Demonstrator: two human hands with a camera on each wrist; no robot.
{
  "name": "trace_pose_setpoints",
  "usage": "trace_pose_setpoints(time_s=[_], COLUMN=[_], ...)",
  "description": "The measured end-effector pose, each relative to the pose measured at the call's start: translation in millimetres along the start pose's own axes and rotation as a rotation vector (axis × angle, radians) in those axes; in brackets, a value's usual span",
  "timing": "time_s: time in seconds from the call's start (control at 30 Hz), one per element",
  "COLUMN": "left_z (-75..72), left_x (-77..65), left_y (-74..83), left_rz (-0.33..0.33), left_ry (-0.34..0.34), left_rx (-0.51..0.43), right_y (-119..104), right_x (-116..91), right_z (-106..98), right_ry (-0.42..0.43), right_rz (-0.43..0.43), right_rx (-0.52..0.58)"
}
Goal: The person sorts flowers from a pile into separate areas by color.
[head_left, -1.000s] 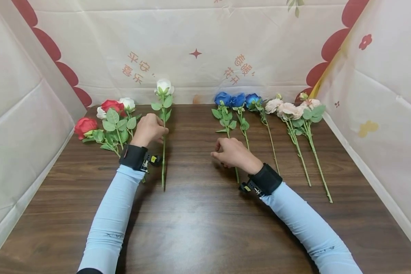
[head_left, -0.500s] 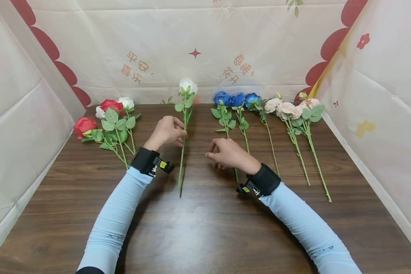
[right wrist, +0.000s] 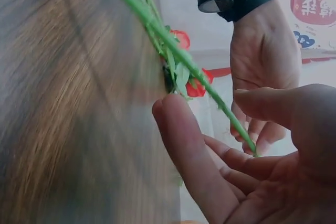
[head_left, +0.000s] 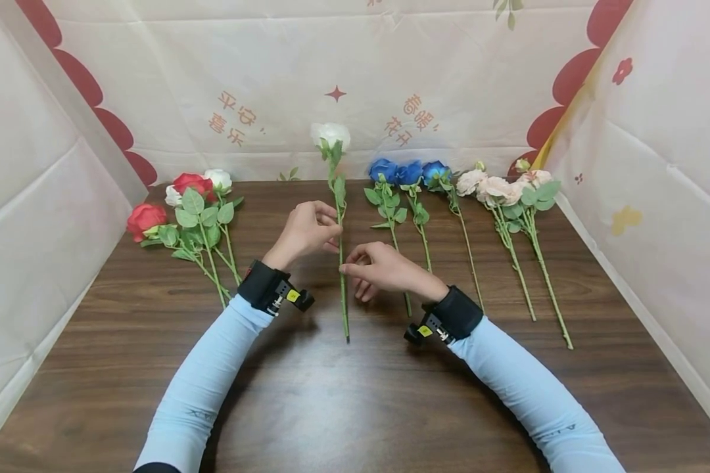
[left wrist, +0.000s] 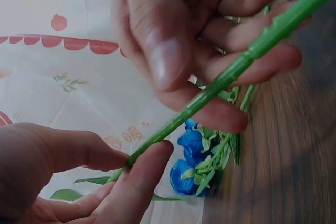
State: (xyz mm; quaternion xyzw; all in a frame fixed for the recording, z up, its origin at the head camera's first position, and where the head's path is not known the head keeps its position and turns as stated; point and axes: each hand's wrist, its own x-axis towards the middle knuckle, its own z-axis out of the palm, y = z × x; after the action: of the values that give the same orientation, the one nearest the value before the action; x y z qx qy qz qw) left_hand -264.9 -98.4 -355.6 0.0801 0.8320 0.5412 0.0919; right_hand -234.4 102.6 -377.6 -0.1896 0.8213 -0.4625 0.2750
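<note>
My left hand (head_left: 307, 230) pinches the green stem of a white rose (head_left: 331, 135) between thumb and fingertips, as the left wrist view shows. The rose stands nearly upright over the table, its bloom in front of the back cloth and its stem end (head_left: 346, 328) pointing toward me. Just below that pinch, my right hand (head_left: 384, 266) is at the stem (right wrist: 184, 56), with thumb and fingers spread apart around it in the right wrist view. To its right lie several blue roses (head_left: 409, 172), one stem partly hidden behind the right hand.
At the left lies a bunch of red roses (head_left: 146, 220) and white roses (head_left: 217, 179) with crossed stems. Pale pink flowers (head_left: 499, 190) lie at the right. Printed cloth walls (head_left: 272, 59) enclose the wooden table (head_left: 307, 407) at the back and sides.
My left hand has carried the white rose rightward from near the red bunch to the middle. The right hand has shifted slightly left, and its fingers have spread to reach the stem.
</note>
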Motion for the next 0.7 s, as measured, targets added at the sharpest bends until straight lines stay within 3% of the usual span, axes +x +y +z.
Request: trace_pose_setpoints(time_s=[0.3,0.7], left_z=[2.9,2.3], left_x=[-5.4,-7.0], left_y=[6.7,8.1], left_rz=[0.104,0.115], left_ry=[0.027,0.024], left_rx=[-0.108,-0.137], right_y=[-4.1,-3.3], right_x=[-2.5,-2.3], right_z=[0.0,1.4], right_ry=[0.029,0.055], right_rz=[-0.079,-0.139], right_rx=[0.081,0.092])
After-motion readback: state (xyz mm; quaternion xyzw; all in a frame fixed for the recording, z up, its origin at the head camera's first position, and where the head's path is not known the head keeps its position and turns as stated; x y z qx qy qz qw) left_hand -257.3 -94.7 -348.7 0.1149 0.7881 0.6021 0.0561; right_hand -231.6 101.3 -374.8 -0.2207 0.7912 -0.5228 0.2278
